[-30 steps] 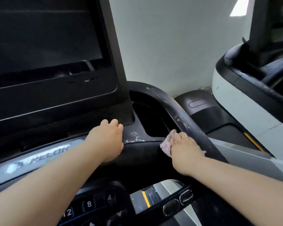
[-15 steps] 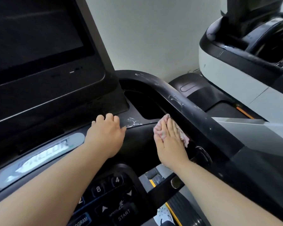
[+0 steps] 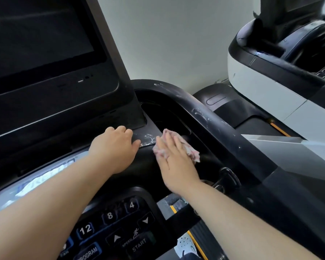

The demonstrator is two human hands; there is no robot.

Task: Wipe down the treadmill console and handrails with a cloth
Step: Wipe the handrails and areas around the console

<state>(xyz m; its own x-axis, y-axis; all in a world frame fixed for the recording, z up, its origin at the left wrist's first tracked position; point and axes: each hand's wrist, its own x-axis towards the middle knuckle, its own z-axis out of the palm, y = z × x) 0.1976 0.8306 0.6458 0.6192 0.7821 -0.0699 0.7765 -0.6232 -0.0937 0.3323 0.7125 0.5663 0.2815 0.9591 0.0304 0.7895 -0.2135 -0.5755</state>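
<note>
Pale wall (image 3: 167, 44) is seen behind the console (image 3: 146, 162). Below the right corner of the screen (image 3: 36, 44), a pink cloth (image 3: 191, 154) is pressed flat under the straight-fingered right hand (image 3: 176, 164), likely for broad contact beside a white smear (image 3: 148, 137). The left hand (image 3: 116, 149), loosely curled and holding nothing, is rested on the console, probably for bracing. Right of the screen, the handrail (image 3: 204, 117) is streaked.

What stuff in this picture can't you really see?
Head view:
- cloth: mostly covered by the right hand.
- left hand: fingertips curl out of sight.
- glowing logo: blurred, partly behind the left forearm.
- keypad: cut by the bottom edge and forearm.
</note>
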